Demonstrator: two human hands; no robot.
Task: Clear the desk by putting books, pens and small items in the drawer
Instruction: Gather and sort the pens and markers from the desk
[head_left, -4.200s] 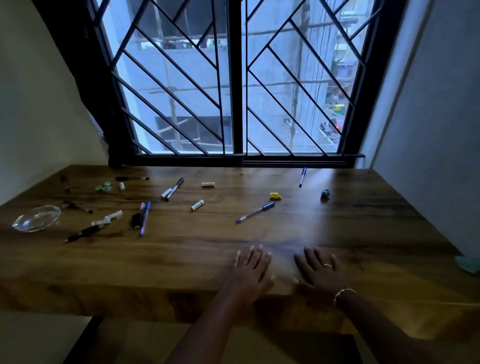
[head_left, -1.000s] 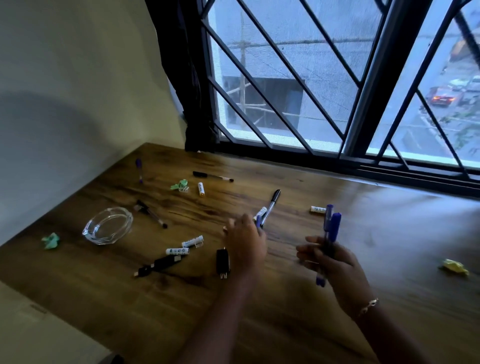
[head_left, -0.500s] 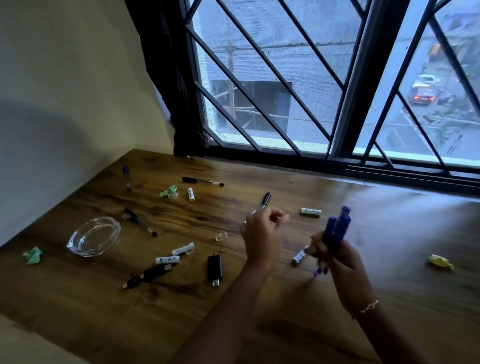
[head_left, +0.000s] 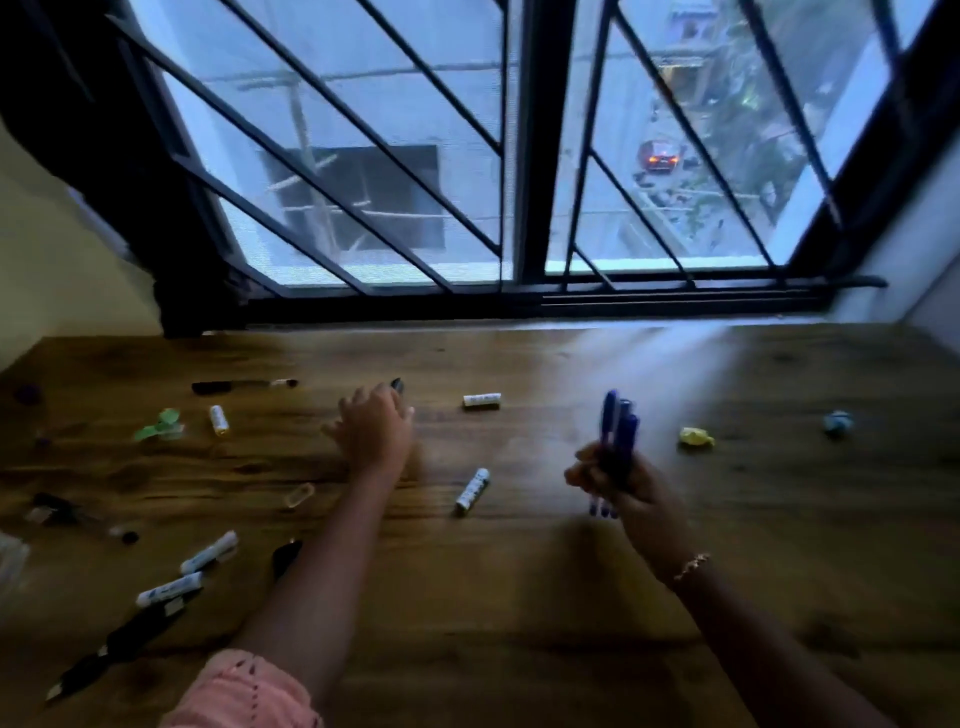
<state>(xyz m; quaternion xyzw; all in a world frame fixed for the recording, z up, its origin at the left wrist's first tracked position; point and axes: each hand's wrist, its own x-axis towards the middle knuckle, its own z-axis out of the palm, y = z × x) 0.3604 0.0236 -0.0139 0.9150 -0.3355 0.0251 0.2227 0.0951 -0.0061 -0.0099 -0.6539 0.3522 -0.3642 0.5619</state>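
A bundle of blue pens (head_left: 618, 436) stands nearly upright above the table (head_left: 519, 597). The right hand (head_left: 626, 486) clasps it, its fingers (head_left: 577, 472) wrapped round the barrels, and the pens' lower tips poke out beneath the palm. Off to that hand's left, the left hand (head_left: 374, 431) sits low over the table with its fingers (head_left: 395, 410) curled round a black pen (head_left: 397, 385). Only the pen's end shows past the knuckles, and the picture is blurred there. A near white cylinder (head_left: 472, 489) lies on the table between the two hands, and a far white cylinder (head_left: 482, 401) lies closer to the window grille (head_left: 363, 156). Right of the blue pens are a yellow wrapper (head_left: 696, 438) and, well beyond it, a bluish scrap (head_left: 837, 422). On the left side lie a black marker (head_left: 244, 385), a green scrap (head_left: 158, 428) and a small clear cap (head_left: 300, 494). A bracelet (head_left: 691, 565) circles the right wrist, and a pink sleeve (head_left: 244, 691) covers the left upper arm.
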